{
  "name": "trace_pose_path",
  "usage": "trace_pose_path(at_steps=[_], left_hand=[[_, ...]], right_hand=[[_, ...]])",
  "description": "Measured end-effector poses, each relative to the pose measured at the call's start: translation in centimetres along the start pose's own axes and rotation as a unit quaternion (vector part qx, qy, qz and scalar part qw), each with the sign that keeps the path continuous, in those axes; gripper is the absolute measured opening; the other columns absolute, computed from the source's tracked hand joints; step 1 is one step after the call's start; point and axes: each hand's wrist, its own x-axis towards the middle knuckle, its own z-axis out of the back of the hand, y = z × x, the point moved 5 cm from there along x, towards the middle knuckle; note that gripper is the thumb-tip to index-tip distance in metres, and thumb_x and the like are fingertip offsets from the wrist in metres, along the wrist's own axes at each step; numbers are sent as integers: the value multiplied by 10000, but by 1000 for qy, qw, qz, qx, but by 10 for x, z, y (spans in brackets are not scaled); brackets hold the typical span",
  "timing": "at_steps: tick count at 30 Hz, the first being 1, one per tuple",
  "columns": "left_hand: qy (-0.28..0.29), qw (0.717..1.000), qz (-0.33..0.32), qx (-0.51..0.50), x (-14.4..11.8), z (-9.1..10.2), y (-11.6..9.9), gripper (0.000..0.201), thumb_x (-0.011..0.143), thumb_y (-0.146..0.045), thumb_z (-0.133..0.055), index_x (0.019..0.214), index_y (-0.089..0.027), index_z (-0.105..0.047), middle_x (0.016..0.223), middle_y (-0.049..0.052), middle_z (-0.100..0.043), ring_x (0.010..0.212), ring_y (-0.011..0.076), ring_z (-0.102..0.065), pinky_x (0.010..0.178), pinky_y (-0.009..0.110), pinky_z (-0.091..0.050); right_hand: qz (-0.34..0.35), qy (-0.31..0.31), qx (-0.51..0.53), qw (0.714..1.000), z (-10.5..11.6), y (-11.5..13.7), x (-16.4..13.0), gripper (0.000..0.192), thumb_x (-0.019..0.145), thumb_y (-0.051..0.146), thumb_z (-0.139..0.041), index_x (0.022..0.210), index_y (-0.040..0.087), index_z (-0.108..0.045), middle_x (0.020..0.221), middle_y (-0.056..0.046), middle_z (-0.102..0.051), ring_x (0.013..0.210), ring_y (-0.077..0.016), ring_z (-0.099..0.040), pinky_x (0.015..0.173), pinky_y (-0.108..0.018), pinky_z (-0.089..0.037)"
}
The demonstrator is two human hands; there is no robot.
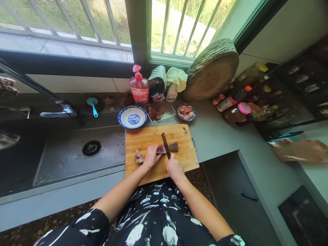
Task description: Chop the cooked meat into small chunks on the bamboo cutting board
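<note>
My right hand (pixel 175 168) is closed round the handle of a cleaver (pixel 165 145), its blade upright against a piece of reddish meat (pixel 161 149). From the left, my left hand (pixel 152 156) presses that meat onto the wooden cutting board (pixel 143 136), fingers bent over it. Right of the blade lies a dark brown chunk of meat (pixel 173 146) in slices or scored. Another pale, ragged piece of meat (pixel 139 157) rests on the board beside my left wrist. The underside of the held meat is hidden by my fingers.
Behind the board stand a blue-rimmed plate (pixel 133 117), some brown meat on a plastic sheet (pixel 165 114) and a small bowl of raw meat (pixel 186 112). A sink (pixel 69 145) lies left; a pink soap bottle (pixel 139 89), round wood block (pixel 212 73) and several sauce bottles (pixel 228 103) line the back.
</note>
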Motion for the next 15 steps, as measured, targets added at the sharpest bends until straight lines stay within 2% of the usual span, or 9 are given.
trace_pose_path(at_steps=[3, 8, 15], left_hand=[[2, 1000, -19, -15, -3, 1, 2, 417, 754, -241, -589, 1149, -153, -490, 1126, 116, -552, 1063, 244, -479, 921, 418, -410], [-3, 999, -27, -20, -2, -5, 9, 308, 771, -235, -589, 1062, -136, -560, 1047, 115, -604, 1000, 223, -524, 892, 390, -437], [16, 999, -29, -32, 5, -1, 10, 242, 769, -231, -597, 999, -162, -619, 993, 96, -643, 949, 214, -564, 862, 388, -465]], right_hand=[[17, 9, 3, 1000, -5, 6, -1, 237, 872, 173, -345, 1098, 110, -379, 779, -124, -636, 745, -233, -641, 647, -305, -460], [4, 42, 1, 999, -15, 9, 3, 262, 836, 125, -388, 1097, 106, -374, 824, -142, -637, 788, -233, -639, 668, -303, -455], [15, 87, -20, 996, -2, 14, 18, 302, 809, 128, -468, 1095, 107, -373, 860, -167, -634, 827, -233, -634, 693, -303, -456]])
